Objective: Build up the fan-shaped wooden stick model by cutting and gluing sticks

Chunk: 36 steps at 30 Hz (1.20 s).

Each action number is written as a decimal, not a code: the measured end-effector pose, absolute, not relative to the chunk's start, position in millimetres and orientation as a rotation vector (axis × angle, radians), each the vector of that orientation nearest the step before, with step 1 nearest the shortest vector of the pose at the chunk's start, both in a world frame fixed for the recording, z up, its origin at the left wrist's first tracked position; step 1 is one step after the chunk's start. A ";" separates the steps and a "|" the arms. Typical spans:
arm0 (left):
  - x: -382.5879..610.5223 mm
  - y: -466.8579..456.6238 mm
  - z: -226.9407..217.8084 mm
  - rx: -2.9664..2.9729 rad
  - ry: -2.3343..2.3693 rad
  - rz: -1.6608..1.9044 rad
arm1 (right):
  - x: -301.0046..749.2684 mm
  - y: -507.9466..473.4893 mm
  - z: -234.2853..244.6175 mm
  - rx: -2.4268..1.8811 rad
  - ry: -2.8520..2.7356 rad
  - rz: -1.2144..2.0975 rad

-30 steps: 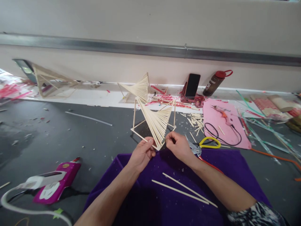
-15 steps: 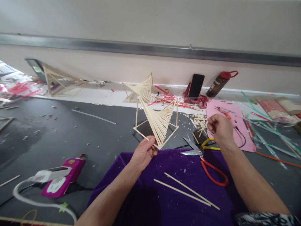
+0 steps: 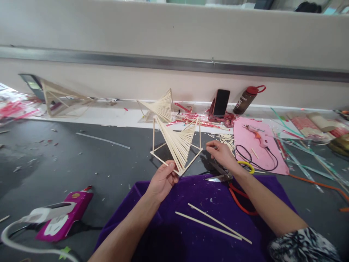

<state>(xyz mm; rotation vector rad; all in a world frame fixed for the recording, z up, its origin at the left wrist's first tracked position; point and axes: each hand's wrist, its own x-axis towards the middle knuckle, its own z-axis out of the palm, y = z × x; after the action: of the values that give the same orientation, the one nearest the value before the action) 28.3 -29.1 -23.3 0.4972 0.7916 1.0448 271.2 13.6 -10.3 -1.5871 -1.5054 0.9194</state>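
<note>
My left hand (image 3: pixel 162 179) pinches the near corner of a wooden stick model (image 3: pixel 177 143), a cube frame with a fan of thin sticks across it, which stands on the dark floor. My right hand (image 3: pixel 222 154) hovers just right of the model, its fingers pinched on a short thin stick (image 3: pixel 211 146). Below that hand lie scissors (image 3: pixel 231 178) with yellow and red handles, open. Two long sticks (image 3: pixel 212 223) lie on the purple cloth (image 3: pixel 191 222) in front of me.
A pink mat (image 3: pixel 255 145) with a small glue gun and black cord lies to the right, with cut stick pieces (image 3: pixel 226 140) beside it. A phone (image 3: pixel 221 102), a bottle (image 3: pixel 247 99) and other stick models (image 3: pixel 160 105) line the wall. A pink-and-white device (image 3: pixel 61 216) lies left.
My right hand left the model, reached out to the stick pieces by the pink mat, and has come back toward the model with a short stick. The left hand kept its hold.
</note>
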 end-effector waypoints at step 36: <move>-21.9 2.6 -22.7 1.057 1.236 0.974 | 233.0 -14.4 -27.7 -1.525 -2.157 0.732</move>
<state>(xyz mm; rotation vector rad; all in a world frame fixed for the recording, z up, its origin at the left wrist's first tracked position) -21.9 2.6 -22.7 1.0569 1.2357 0.9737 233.0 -14.4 -27.7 -1.5252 -2.1565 0.7320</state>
